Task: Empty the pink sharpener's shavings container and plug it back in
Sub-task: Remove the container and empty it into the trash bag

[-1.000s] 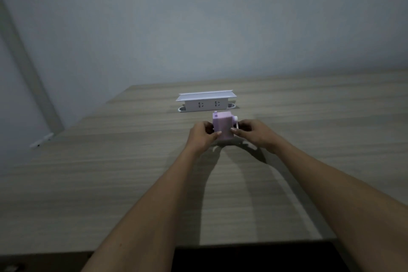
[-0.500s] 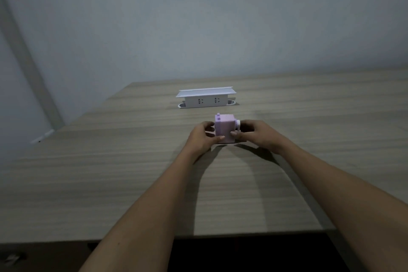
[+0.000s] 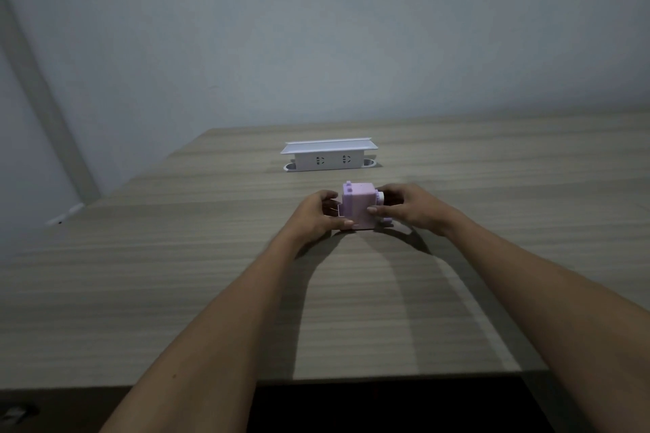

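- Change vs a sec ago: the pink sharpener (image 3: 358,208) was lifted w/ both hands; now it looks set down on the tabletop (image 3: 176,274), just in front of you, roughly mid-width and toward the far edge.
- Also new: a clear piece (image 3: 334,212) now shows at the sharpener's left side, between body and your left hand (image 3: 316,218). Prob. the shavings container starting to slide out – can't confirm, it's see-through and small.
- Meaning for the task: you seem to be at the pull-out step. Emptying not done, plugging back not done. Early stage, I'd judge.
- Left hand: fingers curled around that clear piece, thumb low at the sharpener's front-left corner. Gripping, as far as I can tell.
- Your right hand (image 3: 409,209): thumb pressed on the front face, other fingers wrapped behind the right side near the white knob (image 3: 380,197). It braces the body.
- Position vs the rest: sharpener sits near the white socket box (image 3: 329,157), not touching; box is closer to the far edge, nearer the far-left corner than the right.
- Count: 1 sharpener, 1 clear container piece, 1 socket box w/ 2 outlets visible on its face, 2 hands.
- No bin or spot for the shavings is in view – you'd need to find one.
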Demonstrator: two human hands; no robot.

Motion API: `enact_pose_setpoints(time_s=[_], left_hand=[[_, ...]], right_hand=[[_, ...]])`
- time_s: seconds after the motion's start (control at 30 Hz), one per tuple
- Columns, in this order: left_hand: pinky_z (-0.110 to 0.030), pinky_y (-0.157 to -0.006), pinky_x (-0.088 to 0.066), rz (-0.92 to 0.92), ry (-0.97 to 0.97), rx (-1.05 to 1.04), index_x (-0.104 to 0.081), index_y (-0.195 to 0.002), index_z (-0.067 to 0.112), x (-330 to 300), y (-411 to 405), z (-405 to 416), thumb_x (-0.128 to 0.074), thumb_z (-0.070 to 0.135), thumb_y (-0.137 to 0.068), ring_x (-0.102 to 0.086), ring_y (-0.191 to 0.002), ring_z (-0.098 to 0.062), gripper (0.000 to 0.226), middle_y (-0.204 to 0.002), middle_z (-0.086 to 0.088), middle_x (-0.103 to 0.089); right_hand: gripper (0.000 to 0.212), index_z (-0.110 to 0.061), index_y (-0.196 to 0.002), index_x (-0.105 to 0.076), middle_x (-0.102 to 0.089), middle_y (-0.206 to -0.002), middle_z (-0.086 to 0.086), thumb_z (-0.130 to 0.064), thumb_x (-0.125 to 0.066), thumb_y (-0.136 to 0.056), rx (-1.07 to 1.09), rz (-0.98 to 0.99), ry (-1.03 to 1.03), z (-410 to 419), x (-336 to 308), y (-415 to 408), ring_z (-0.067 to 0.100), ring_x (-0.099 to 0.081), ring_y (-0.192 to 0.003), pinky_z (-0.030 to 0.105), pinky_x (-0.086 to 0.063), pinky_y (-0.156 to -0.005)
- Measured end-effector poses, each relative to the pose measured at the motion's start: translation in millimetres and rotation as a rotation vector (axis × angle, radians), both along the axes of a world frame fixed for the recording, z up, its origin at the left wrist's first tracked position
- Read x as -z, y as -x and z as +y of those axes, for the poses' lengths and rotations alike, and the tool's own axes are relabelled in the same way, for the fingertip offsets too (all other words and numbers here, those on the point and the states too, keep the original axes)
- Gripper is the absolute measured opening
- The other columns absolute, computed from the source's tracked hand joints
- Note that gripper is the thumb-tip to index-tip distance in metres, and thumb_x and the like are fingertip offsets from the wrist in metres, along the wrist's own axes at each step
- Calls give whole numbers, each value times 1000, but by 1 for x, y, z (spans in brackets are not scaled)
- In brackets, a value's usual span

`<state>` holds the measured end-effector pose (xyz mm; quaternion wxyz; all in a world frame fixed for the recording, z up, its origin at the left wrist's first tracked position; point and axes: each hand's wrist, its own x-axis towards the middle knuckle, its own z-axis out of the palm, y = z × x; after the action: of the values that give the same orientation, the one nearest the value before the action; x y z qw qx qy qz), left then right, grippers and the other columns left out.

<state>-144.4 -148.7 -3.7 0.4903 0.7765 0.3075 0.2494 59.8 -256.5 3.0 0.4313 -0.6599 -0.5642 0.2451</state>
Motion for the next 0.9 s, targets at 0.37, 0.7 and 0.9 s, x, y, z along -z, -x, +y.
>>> enact_pose_setpoints(time_s=[0.37, 0.7, 0.9], left_hand=[[-36, -96, -56, -1, -42, -114, -42, -147, -2, -18, 57, 18, -83, 0, -75, -64, -116, -30, 83, -130, -18, -61], [-27, -83, -60, -114, -119, -68, -45, -142, -2, -72, 55, -30, -84, -3, -73, -67, -94, -20, 79, -112, -10, -66], [-35, -93, -57, -138, -124, 63, -39, -148, 1, -78, 18, -84, -84, 0, -75, -65, -109, -28, 85, -130, -21, -61]], right_hand=[[78, -5, -145, -49, -59, -141, 9, -24, -83, -79, 71, -102, -15, -9, -13, 5, 21, -57, -127, 35, -45, -106], [80, -12, -141, -56, -60, -140, 1, -35, -88, -71, 59, -118, -113, -44, -59, 34, 15, -54, -128, 29, -45, -100], [57, -9, -127, -69, -76, -115, 2, -22, -87, -75, 47, -22, -116, -93, -74, 31, 10, -72, -106, 22, -56, -93]])
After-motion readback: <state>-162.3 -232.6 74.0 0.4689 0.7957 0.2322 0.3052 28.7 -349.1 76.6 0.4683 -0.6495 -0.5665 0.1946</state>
